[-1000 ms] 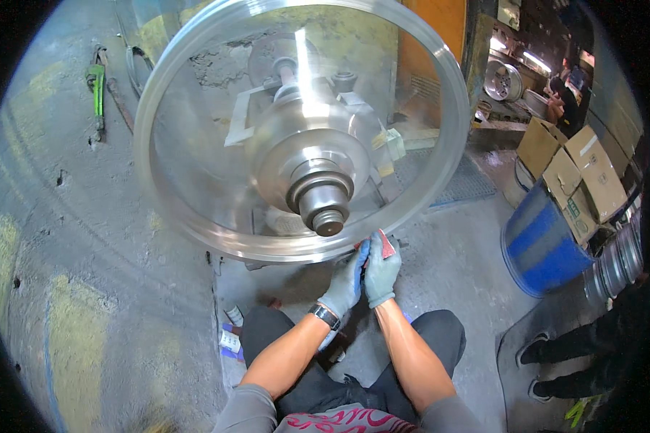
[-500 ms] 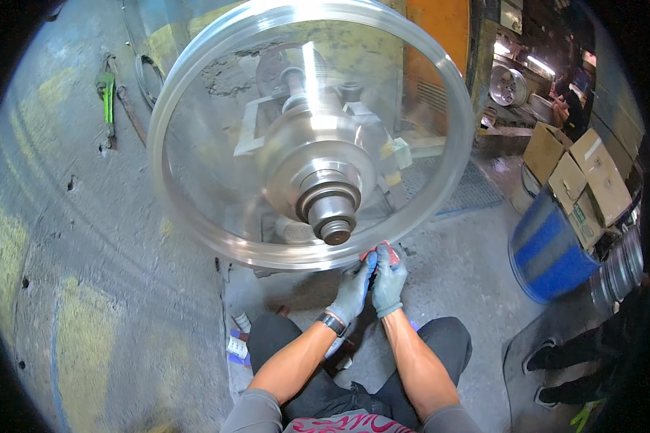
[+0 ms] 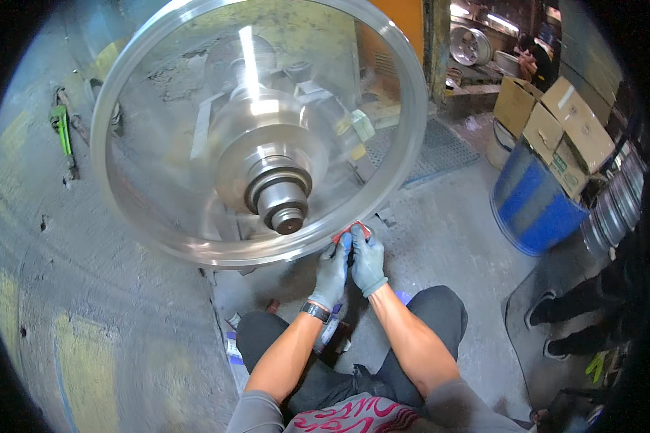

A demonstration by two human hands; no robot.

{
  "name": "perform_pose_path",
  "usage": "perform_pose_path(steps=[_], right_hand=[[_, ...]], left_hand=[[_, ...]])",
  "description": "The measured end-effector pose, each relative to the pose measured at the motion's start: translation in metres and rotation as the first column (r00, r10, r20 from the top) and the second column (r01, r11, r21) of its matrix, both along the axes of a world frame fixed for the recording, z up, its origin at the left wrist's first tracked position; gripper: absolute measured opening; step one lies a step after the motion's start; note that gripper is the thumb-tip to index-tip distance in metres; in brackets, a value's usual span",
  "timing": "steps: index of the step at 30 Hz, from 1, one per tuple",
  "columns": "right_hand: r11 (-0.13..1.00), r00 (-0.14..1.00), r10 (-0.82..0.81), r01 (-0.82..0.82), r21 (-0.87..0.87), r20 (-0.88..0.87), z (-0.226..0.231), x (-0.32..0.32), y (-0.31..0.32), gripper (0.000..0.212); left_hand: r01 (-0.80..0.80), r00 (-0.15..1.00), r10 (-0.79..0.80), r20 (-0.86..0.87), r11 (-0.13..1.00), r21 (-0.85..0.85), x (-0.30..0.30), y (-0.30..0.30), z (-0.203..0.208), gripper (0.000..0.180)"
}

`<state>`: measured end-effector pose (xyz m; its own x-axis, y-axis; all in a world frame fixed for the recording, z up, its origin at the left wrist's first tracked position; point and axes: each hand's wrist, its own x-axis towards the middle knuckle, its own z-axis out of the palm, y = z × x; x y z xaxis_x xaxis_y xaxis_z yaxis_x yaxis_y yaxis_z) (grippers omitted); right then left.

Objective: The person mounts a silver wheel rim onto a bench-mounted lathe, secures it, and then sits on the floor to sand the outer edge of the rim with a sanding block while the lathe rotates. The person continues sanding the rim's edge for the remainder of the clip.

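Note:
A silvery wheel rim [image 3: 217, 254] is mounted on a machine spindle [image 3: 278, 191] in front of me. Its spokes are smeared into a see-through disc, so it is spinning. At the lower right edge of the rim, both my hands, in grey gloves, pinch a small red piece that looks like sandpaper [image 3: 339, 235]. My left hand [image 3: 331, 273] closes on its left part, and my right hand [image 3: 369, 261] grips the right part. The red piece meets the rim's edge; my fingers hide most of it.
On the right stands a blue drum [image 3: 531, 198] topped with open cardboard boxes [image 3: 574, 133], beside stacked metal rims [image 3: 617, 206]. A person's legs [image 3: 588, 317] show at the lower right. Another person [image 3: 543, 61] sits in the background. A green-handled tool [image 3: 63, 130] is at the far left.
The wheel and surroundings have shifted left in the picture as my view turned. My hands, still holding the red piece at the rim, appear slightly farther left and higher.

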<state>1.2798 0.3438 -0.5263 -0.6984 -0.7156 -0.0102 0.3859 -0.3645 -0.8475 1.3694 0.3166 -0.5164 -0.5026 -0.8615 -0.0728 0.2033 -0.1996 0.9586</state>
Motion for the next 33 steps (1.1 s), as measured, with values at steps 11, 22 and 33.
perform_pose_path(steps=[11, 22, 33], right_hand=[[0.999, 1.0, 0.017, -0.016, -0.037, 0.015, -0.004, 0.001, -0.002, 0.03], [1.0, 0.99, -0.021, 0.024, 0.02, -0.141, 0.001, -0.003, 0.0, 0.032], [0.999, 0.993, 0.0, 0.005, 0.044, -0.117, 0.015, -0.005, 0.005, 0.03]], left_hand=[[-0.024, 0.999, 0.026, 0.031, 0.997, -0.069, -0.001, -0.006, -0.013, 0.051], [-0.004, 1.0, 0.004, 0.031, 1.0, -0.012, 0.0, 0.003, 0.007, 0.052], [-0.012, 1.0, 0.011, 0.016, 1.0, 0.014, -0.003, 0.003, 0.006, 0.056]])
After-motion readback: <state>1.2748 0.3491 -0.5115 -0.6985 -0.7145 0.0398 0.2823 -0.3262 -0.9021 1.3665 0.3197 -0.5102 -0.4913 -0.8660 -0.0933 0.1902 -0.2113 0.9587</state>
